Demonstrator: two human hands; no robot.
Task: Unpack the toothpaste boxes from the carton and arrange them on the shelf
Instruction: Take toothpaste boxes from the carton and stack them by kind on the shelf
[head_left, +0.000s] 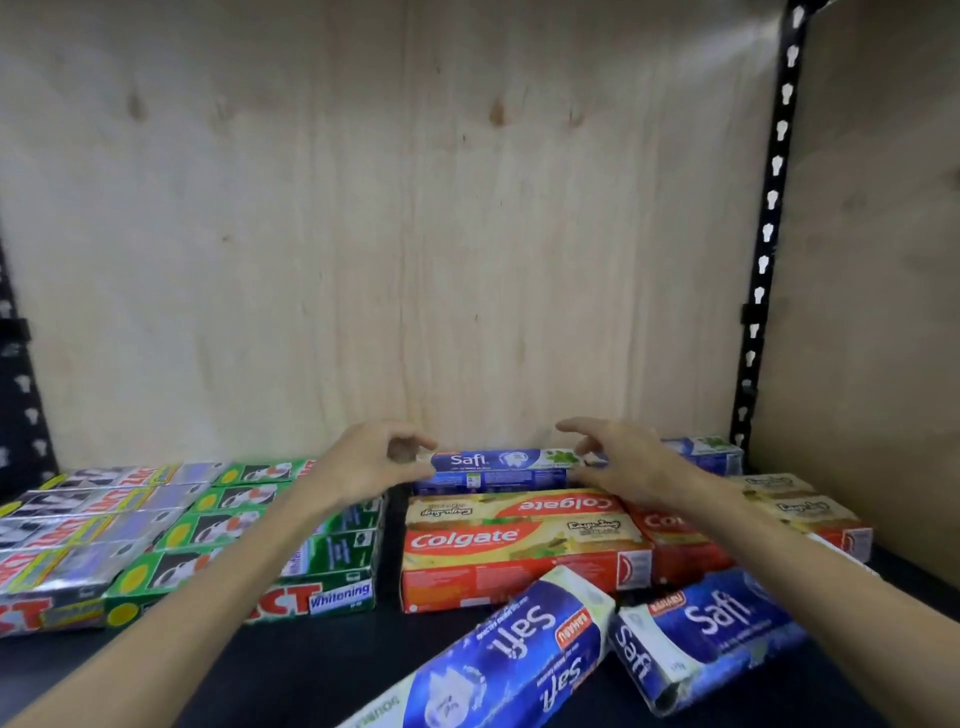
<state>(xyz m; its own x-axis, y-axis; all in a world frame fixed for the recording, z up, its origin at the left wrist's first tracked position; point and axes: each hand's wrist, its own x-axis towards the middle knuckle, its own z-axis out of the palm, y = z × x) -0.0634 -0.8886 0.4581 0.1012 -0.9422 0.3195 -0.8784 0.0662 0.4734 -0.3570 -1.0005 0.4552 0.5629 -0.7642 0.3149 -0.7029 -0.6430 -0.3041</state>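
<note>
A blue Safi toothpaste box (498, 466) lies lengthwise at the back of the dark shelf (322, 660), against the plywood wall. My left hand (371, 462) hovers at its left end with fingers curled and apart, holding nothing. At the box's right end my right hand (618, 460) is spread the same way, just off the box. Red and yellow Colgate boxes (519, 545) lie in front of it. Two wrapped Safi packs (519, 660) (706, 636) lie loose at the shelf's front right.
Stacked silver Zact boxes (78, 525) and green Zact boxes (228, 525) fill the shelf's left side. More Colgate boxes (800, 509) and another Safi box (706, 452) sit at the right. A black perforated upright (769, 228) borders the right; the plywood back wall (415, 234) is close behind.
</note>
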